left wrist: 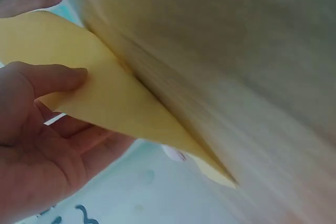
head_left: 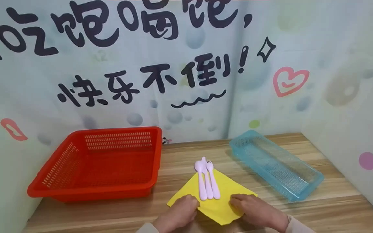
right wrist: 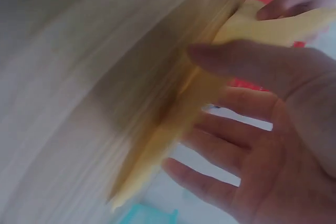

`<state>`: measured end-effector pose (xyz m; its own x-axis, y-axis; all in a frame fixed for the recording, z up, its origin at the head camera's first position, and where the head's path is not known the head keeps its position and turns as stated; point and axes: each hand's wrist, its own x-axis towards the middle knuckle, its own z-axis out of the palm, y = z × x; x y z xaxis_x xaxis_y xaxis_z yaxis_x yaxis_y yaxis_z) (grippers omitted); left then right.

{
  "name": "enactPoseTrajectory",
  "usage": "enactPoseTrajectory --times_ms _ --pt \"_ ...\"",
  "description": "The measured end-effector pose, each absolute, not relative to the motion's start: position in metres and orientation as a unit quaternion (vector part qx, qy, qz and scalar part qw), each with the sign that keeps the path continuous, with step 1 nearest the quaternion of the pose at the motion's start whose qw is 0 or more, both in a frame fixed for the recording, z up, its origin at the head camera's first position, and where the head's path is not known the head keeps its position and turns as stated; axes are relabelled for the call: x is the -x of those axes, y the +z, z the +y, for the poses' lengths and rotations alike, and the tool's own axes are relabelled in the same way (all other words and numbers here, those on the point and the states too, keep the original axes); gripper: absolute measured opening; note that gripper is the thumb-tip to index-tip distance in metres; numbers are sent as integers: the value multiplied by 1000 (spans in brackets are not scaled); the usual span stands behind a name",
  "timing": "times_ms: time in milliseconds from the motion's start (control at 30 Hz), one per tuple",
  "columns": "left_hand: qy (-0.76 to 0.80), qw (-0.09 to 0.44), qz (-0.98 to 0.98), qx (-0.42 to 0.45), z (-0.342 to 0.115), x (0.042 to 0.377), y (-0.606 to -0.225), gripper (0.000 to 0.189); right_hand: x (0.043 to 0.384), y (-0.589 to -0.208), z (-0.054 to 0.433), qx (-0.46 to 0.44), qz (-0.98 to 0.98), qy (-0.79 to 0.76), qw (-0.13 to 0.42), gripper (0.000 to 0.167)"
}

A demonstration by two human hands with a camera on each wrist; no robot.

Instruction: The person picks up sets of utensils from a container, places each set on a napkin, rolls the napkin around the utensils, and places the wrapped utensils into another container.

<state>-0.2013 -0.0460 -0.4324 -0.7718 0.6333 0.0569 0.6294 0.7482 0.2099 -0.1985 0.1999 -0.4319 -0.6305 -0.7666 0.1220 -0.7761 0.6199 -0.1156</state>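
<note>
Grips thin, square, yellow cloth-like sheet [head_left: 217, 210] between thumb and fingers of left hand [head_left: 181, 210] and right hand [head_left: 254, 207]. Lies on wood-grain tabletop [head_left: 180, 171], under lilac plastic cutlery [head_left: 209, 187]. Probably handles light, soft, easily creased; best pinched along both near edges.

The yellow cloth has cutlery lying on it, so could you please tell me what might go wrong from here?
The lavender cutlery lies with its heads past the far edge of the yellow cloth, so it may slide off if that tilts. The left hand and right hand hold opposite sides; uneven pulling could skew everything.
</note>
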Motion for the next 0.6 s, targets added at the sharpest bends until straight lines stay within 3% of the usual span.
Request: enactPoseTrajectory --times_ms 267,467,600 --pt "218 54 937 -267 -59 215 -428 10 224 -431 210 -434 -887 160 18 5" --pt "297 20 926 -233 -68 231 -430 18 243 -429 214 -374 -886 270 -37 22" --pt "338 31 922 -187 -69 238 -432 15 253 -430 212 -339 -890 301 -47 25"
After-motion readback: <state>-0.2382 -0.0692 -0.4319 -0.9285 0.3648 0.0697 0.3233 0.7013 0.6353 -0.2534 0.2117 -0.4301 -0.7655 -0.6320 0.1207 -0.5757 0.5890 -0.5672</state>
